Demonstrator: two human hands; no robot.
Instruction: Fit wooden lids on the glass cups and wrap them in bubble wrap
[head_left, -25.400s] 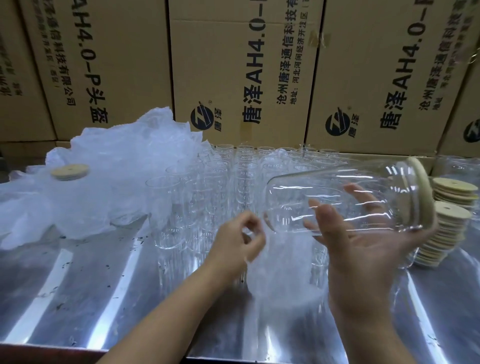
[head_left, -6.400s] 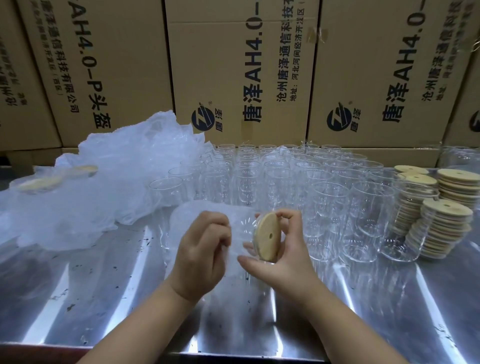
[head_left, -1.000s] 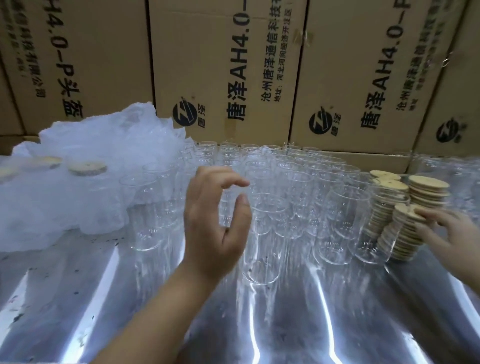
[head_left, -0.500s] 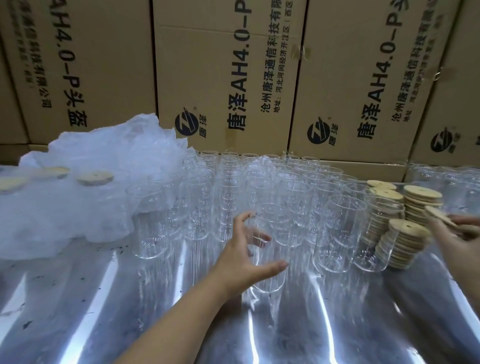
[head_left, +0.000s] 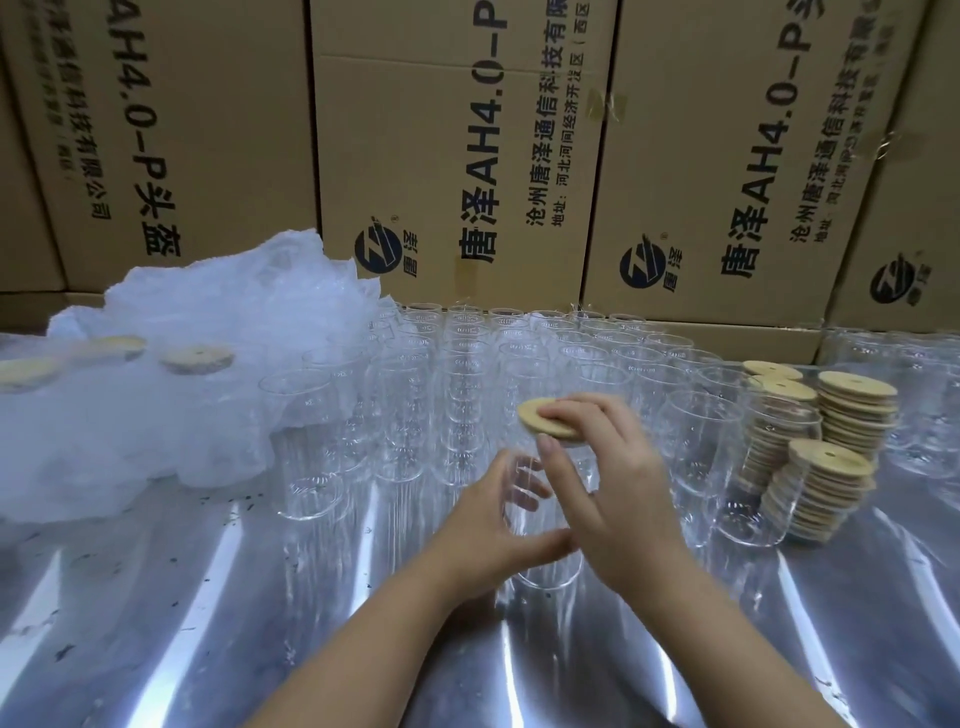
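A clear glass cup (head_left: 545, 566) stands at the front of a block of several empty cups (head_left: 467, 374) on the shiny metal table (head_left: 182, 623). My left hand (head_left: 488, 535) grips this cup round its side, thumb in front and fingers behind the glass. My right hand (head_left: 613, 483) holds a round wooden lid (head_left: 535, 415) with a small hole, fingers on top and thumb below, and sets it tilted on the cup's rim. Stacks of wooden lids (head_left: 826, 467) stand at the right. A heap of bubble wrap (head_left: 182, 374) lies at the left.
Wrapped cups with wooden lids (head_left: 195, 358) showing lie in the bubble wrap heap. Printed cardboard boxes (head_left: 457, 156) form a wall right behind the cups. More glass cups (head_left: 930, 395) stand at the far right. Bare metal lies in front of my arms.
My right hand has carried a lid from the stacks leftward onto the front cup. My left hand has closed round that cup's side.
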